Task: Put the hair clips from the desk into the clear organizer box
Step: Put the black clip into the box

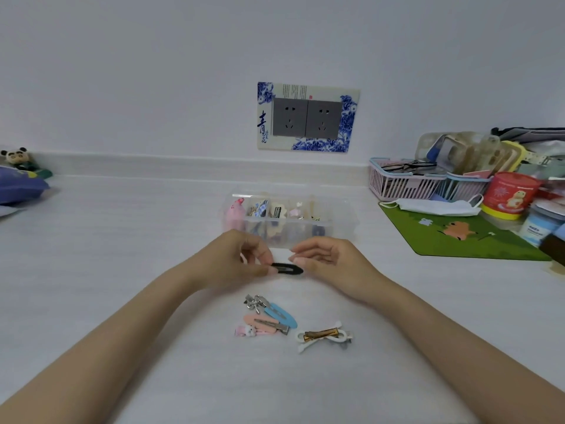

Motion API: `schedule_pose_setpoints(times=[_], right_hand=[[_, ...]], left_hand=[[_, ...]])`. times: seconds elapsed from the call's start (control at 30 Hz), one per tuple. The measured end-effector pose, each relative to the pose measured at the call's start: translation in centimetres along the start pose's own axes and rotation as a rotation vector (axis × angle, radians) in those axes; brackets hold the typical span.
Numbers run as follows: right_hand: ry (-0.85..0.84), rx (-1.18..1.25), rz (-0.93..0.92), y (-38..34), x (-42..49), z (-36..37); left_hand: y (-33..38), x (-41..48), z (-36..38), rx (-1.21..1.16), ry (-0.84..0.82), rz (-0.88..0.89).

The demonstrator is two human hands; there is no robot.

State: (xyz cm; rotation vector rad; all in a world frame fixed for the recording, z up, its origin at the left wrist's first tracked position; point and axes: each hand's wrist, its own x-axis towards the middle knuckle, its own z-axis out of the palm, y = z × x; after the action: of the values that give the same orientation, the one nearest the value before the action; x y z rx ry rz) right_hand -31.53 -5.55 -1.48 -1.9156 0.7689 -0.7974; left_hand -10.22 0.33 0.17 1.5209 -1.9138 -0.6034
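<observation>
In the lower middle of the frame, nearest to the camera, the hair clips that still wait on the desk [122, 270] lie together in a small heap: a white bow clip with a gold bar [324, 335] at the right, a pink clip [260, 322] with a small white animal figure at its lower left, a blue snap clip [282, 315] that overlaps it, and a silver clip [255, 301] at the top of the heap. I think they are gathered here so that each one can be taken quickly. Just above them, in the centre, the left hand [241, 258] holds a black snap clip [287, 268] by its left end, pinched between thumb and fingers, and the clip lies nearly level and points to the right. The right hand [324, 258] is loosely curled with its fingertips just above the right end of the clip; I cannot tell whether they touch it. It seems that both hands work together to close or turn the clip before it goes in. Directly behind the hands stands the clear organizer box [342, 223], open, with clips already in several compartments. The black clip is therefore between the heap and the box, very near to its front wall. Further to the right are a green mat [458, 237] and pink baskets [400, 185].
</observation>
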Motion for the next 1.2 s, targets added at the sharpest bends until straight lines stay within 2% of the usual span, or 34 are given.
schedule_pose_setpoints(times=[0.13, 0.23, 0.33, 0.43, 0.5, 0.57, 0.7, 0.8, 0.83, 0.9, 1.0, 1.1, 1.2], right_hand=[[0.045, 0.176, -0.029, -0.8, 0.1, -0.3], [0.141, 0.200, -0.050, -1.6, 0.2, -1.0], [0.363, 0.178, -0.103, -2.3, 1.5, -3.9], [0.547, -0.031, -0.127, -2.2, 3.6, -8.3], [0.505, -0.208, -0.092, -1.4, 4.8, -10.2], [0.380, -0.366, -0.030, -0.7, 5.7, -10.9], [0.109, -0.487, 0.050, -0.4, 6.4, -10.7], [0.223, -0.664, -0.021, -0.3, 6.4, -10.1], [0.279, -0.666, -0.065, -0.5, 6.0, -9.5], [0.303, -0.553, -0.146, -1.4, 4.5, -7.7], [0.102, -0.410, -0.178, -2.3, 1.7, -4.4], [-0.079, -0.409, -0.135, -1.2, 0.0, -2.5], [-0.093, -0.388, -0.083, -0.2, -0.3, -2.1]], left_hand=[[1.5, 0.6, 1.6, -0.174, 0.220, 0.051], [2.1, 0.8, 2.6, -0.259, 0.279, 0.075], [1.7, 0.8, 2.9, -0.104, 0.297, 0.163], [1.5, 0.7, 2.3, 0.110, 0.292, 0.250], [1.2, 1.0, 2.0, 0.206, 0.266, 0.281], [0.6, 1.2, 1.8, 0.297, 0.232, 0.285], [0.0, 1.2, 1.4, 0.298, 0.197, 0.270], [0.3, 0.5, -0.4, 0.213, 0.193, 0.258], [0.4, 0.2, -1.4, 0.156, 0.155, 0.222], [0.7, -0.7, -3.0, 0.069, -0.040, 0.116], [0.6, -1.7, -3.2, 0.125, -0.353, -0.036], [0.3, -1.4, -1.8, 0.204, -0.382, -0.053], [0.5, -1.2, -1.4, 0.186, -0.382, -0.070]])
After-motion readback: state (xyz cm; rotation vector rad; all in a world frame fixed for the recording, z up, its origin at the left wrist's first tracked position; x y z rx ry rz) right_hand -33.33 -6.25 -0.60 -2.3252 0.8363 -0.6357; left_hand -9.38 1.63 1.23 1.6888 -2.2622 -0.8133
